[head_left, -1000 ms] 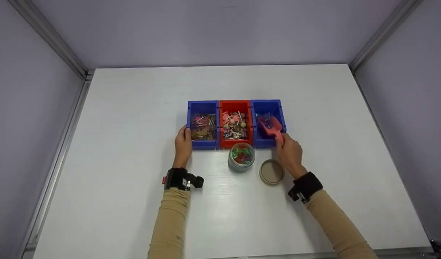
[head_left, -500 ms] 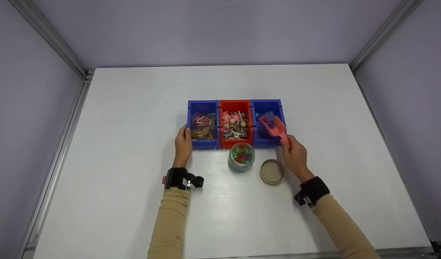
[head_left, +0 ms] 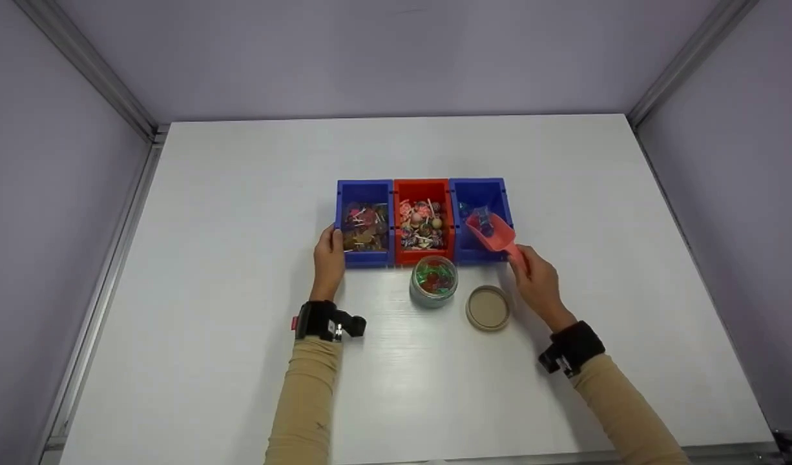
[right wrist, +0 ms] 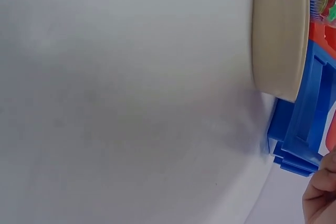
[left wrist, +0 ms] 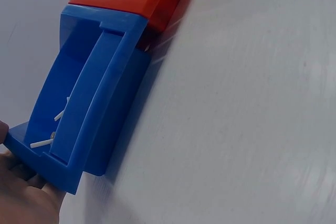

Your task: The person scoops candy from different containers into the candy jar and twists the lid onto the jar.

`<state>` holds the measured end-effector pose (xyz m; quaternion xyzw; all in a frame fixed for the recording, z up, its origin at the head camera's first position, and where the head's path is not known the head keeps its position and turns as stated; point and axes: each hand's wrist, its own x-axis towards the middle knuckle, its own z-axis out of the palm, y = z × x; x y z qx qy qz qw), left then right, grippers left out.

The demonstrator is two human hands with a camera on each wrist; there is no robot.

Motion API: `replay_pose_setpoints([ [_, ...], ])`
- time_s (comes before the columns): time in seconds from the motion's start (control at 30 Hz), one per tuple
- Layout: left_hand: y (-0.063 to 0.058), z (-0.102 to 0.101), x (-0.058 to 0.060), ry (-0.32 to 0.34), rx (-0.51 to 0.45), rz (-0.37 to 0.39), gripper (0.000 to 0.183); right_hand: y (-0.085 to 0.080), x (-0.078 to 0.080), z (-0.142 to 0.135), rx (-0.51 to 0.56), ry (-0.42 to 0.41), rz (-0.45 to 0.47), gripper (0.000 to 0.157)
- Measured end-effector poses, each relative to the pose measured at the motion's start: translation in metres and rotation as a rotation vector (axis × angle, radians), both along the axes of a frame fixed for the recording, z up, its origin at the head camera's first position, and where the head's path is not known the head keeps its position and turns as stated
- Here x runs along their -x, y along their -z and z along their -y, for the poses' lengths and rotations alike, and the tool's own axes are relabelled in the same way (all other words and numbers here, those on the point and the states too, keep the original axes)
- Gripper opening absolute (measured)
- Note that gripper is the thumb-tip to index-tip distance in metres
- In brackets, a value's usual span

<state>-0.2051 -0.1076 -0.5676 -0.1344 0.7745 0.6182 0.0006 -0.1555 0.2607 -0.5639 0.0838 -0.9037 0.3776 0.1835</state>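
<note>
My right hand (head_left: 539,279) grips the handle of a pink scoop (head_left: 499,241) above the front of the right blue bin (head_left: 479,187). Blue wrapped candies (head_left: 484,221) lie in the scoop's bowl. On the other side, my left hand (head_left: 329,263) holds the outer wall of the left blue bin (left wrist: 100,98), thumb at the rim and fingers outside. Lollipops (head_left: 365,226) fill part of that bin. Between the two stands a red bin (head_left: 422,188), also with lollipops. The right wrist view shows only a sliver of the scoop.
A glass jar (head_left: 428,298) with green and red candies stands uncovered before the red bin. Its likely lid, a beige round one (head_left: 488,309), lies to the right of it. The white table (head_left: 208,290) is bounded by grey walls (head_left: 396,58).
My right hand has drawn back toward the right and front with the scoop, whose bowl has shifted slightly with candies in it. The left hand stays on the left bin.
</note>
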Motion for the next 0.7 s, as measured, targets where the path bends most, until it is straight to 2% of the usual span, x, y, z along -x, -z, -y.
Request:
replay_pose_setpoints([
  [0.57, 0.0, 0.0, 0.0, -0.007, 0.003, -0.027, 0.045, -0.013, -0.014, -0.007, 0.04, -0.114, 0.081, 0.019],
  [0.7, 0.001, 0.0, 0.0, -0.008, -0.008, -0.024, 0.045, -0.014, -0.018, -0.007, 0.037, -0.145, 0.073, 0.021],
])
